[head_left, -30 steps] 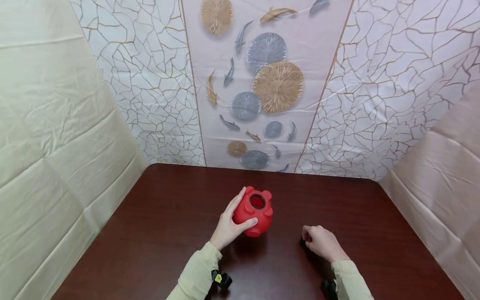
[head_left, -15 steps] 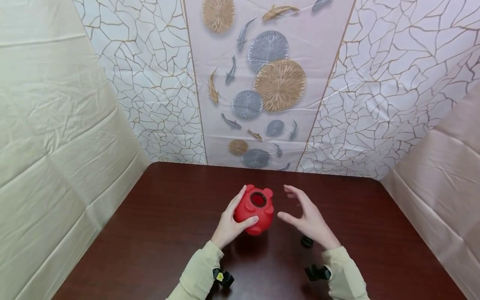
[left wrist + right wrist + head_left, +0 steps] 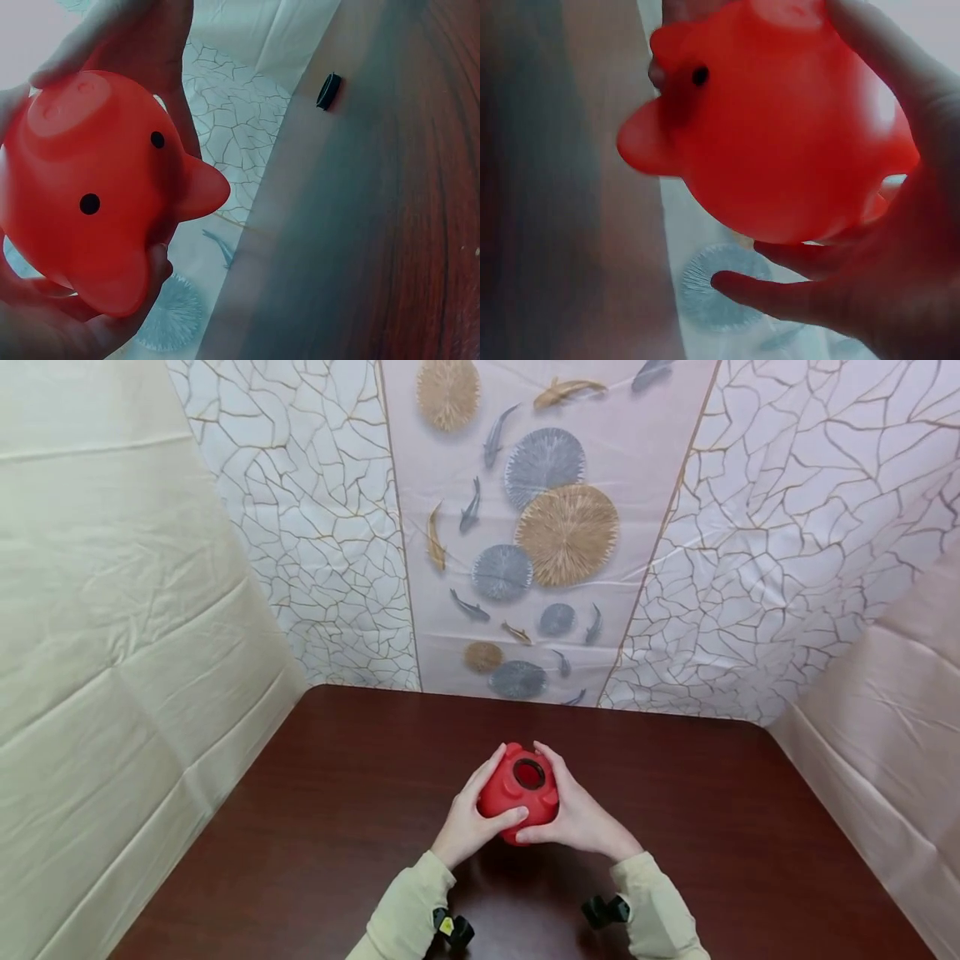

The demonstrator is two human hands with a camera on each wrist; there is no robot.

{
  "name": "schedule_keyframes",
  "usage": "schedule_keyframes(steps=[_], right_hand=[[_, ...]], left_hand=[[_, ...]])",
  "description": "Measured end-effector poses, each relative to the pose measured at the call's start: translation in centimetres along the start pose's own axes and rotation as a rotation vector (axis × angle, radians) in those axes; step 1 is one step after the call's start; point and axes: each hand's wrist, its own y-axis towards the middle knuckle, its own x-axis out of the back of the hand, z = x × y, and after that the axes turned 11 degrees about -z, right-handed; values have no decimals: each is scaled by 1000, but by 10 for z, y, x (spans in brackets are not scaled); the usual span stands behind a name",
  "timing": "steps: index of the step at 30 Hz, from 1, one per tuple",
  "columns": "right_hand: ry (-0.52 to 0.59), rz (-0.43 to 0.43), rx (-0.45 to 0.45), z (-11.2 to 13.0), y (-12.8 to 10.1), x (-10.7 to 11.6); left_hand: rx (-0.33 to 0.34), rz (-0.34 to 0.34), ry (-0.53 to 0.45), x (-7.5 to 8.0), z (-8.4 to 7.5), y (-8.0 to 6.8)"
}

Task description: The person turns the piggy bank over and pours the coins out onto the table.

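A red piggy bank is held above the table between both hands, its round dark-rimmed hole turned up toward the head camera. My left hand grips it from the left, thumb across the near side. From the right, my right hand holds it between thumb and fingers; some fingertips stand off the surface in the right wrist view. The snout, black eyes and ears of the piggy bank show in the left wrist view. A small black round cap lies on the table there; in the head view it is hidden.
The dark brown table reaches back to a patterned cloth backdrop. Pale cloth walls slope up at both sides. Black camera mounts sit on both wrists.
My right hand left the black cap on the table, opened, moved left and took hold of the piggy bank. The left hand has kept its grip throughout.
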Motion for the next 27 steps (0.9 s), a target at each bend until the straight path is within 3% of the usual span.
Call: schedule_keyframes(steps=[6,10,16,21,27], right_hand=[[30,-88,1,-3,-2,-3],[103,-180,-24,-3,-3,0],[404,-324,-169,2,-5,1],[687,-429,-163,12,-7,-7],[1002,-370,-103,22,-11,-22]], left_hand=[[0,32,-15,3,-3,3],[54,59,-131,6,-7,8],[130,98,-269,7,-8,8],[144,157,-391,2,-10,6],[92,111,-481,-7,-19,6]])
